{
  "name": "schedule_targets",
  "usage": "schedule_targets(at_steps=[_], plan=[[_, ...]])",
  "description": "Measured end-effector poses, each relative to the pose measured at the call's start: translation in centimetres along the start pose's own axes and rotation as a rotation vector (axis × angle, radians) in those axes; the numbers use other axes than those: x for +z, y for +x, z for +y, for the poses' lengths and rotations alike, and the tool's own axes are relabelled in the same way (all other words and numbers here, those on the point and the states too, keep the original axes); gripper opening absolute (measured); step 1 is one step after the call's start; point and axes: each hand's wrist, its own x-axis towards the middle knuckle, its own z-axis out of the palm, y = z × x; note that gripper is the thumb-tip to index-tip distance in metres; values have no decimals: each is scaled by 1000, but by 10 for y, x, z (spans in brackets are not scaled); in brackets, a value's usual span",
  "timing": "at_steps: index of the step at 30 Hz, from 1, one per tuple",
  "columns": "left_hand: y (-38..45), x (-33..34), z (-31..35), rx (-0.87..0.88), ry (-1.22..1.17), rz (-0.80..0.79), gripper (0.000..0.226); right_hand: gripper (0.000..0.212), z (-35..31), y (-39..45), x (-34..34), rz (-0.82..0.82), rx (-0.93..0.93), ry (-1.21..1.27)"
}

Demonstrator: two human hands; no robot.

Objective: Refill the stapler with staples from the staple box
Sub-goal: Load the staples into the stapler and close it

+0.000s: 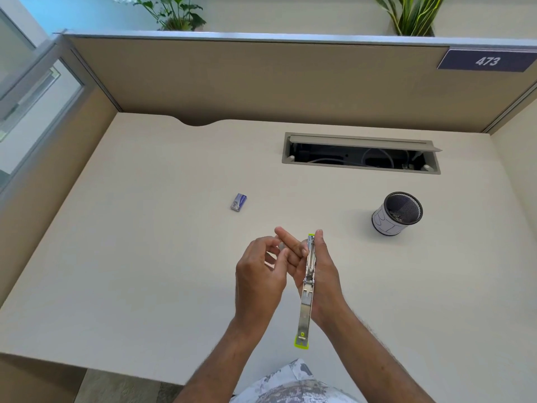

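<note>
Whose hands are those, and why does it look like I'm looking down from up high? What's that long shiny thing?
A person wears a camera on their head, so you see the desk as they do, looking down. The right hand holds a stapler swung fully open, shiny metal with green ends. The left hand is beside it, fingers curled; whether they pinch staples is too small to tell. On the desk lie a small blue staple box, apart from the hands, and a mesh cup. An open cable hatch sits at the back.

Opened metal stapler (pixel 307 289) in hand; small staple box (pixel 239 202) flat on desk.
</note>
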Motion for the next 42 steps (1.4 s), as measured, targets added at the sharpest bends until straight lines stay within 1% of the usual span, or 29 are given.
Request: schedule_targets(at_steps=[3,7,10,12,14,16,21,27,31,34,37,39,42], plan=[[4,-2,-5,-1,21,21,12,53,-1,0,0,14,-5,-2],[3,-2,-8,120,125,9,7,51,0,-1,2,26,3,-7],[1,-2,-7,175,164,-25,12,51,-1,-1,4,32,3,-11],[-1,-1,-6,194,148,-60,20,54,-3,-2,5,40,-3,-7],[-3,-1,-6,184,112,-70,24,57,-4,-4,6,44,-11,-25],[-4,-1,-6,163,102,-45,25,58,-2,-5,8,34,-14,-44],[-1,-1,-5,114,122,4,19,53,2,-5,6,15,-32,-89],[-1,-2,-5,67,172,-17,15,50,6,-3,2,21,-46,-129],[-1,-3,-5,38,124,-37,18,51,3,-7,4,23,-59,-149],[2,-6,-6,8,86,-35,13,54,4,-8,3,21,-60,-185],[3,-10,-3,-20,-25,-34,14,53,5,-4,1,24,-68,-234],[3,-13,3,-89,-141,-21,17,52,5,-3,0,33,-85,-243],[2,-18,17,-212,-281,-38,13,52,7,-3,-2,16,-102,-267]])
